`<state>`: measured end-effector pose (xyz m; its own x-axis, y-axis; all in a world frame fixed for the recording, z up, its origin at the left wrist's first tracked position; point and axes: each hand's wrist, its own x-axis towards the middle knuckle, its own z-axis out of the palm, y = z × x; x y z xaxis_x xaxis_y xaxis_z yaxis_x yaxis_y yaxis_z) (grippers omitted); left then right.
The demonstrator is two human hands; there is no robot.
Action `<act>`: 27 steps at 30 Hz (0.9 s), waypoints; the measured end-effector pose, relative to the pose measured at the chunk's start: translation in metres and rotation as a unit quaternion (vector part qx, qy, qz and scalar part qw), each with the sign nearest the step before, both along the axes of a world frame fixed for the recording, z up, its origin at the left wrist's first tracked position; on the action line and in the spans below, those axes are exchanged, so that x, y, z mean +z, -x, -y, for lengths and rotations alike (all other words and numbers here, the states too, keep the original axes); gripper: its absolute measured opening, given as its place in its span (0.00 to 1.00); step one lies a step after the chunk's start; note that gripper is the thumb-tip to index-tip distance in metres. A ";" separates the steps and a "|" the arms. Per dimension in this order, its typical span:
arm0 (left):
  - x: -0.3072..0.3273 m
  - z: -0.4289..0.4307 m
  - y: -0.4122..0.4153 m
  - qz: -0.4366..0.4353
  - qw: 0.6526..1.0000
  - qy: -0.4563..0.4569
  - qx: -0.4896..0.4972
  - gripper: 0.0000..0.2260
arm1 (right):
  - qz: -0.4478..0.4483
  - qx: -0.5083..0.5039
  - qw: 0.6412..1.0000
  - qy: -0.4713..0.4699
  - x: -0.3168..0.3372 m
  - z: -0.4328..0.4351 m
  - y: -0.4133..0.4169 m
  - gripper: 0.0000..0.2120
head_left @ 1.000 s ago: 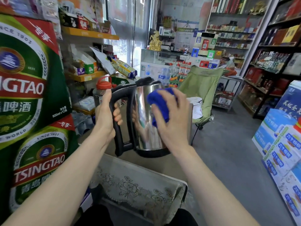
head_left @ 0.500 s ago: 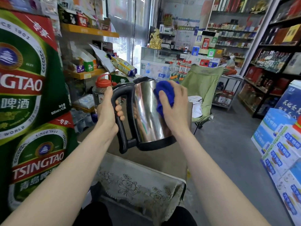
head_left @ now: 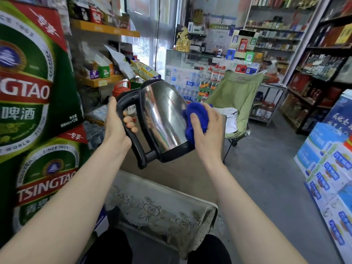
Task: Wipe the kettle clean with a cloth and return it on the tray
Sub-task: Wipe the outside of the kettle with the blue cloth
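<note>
A shiny steel kettle [head_left: 163, 115] with a black handle and base hangs in the air in front of me, tilted with its top leaning left. My left hand [head_left: 116, 124] is closed around the black handle. My right hand [head_left: 207, 128] presses a bunched blue cloth [head_left: 196, 115] against the kettle's lower right side, near the base. No tray can be made out in this view.
Below the kettle is a small table with a patterned lace cover [head_left: 162, 208] and a brown cardboard surface [head_left: 181, 174]. Stacked green beer cartons [head_left: 32, 92] stand close on the left. A green folding chair [head_left: 238, 96] and blue-white boxes [head_left: 331, 172] stand to the right.
The kettle has tilted further, with its base swinging to the right. My right hand and the cloth have slid down from the upper body to the lower right side.
</note>
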<state>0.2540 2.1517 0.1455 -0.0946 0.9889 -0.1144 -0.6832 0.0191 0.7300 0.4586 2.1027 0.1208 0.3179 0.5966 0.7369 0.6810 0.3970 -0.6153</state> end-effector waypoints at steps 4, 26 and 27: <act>0.000 -0.001 -0.002 0.021 0.999 0.010 0.037 0.23 | 0.153 0.013 0.987 -0.053 -0.029 0.019 0.031 0.17; -0.022 0.004 -0.003 -0.061 0.995 -0.043 -0.062 0.25 | -0.249 0.127 0.948 0.150 0.011 -0.023 -0.031 0.08; -0.021 0.004 0.000 -0.061 0.996 -0.039 -0.055 0.26 | -0.257 0.108 0.941 0.189 0.000 -0.021 -0.034 0.07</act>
<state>0.2541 2.1479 0.1241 0.0067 0.9995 -0.0315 -0.5859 0.0294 0.8098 0.4923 2.1235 0.1213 0.4150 0.8776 0.2398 0.1823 0.1781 -0.9670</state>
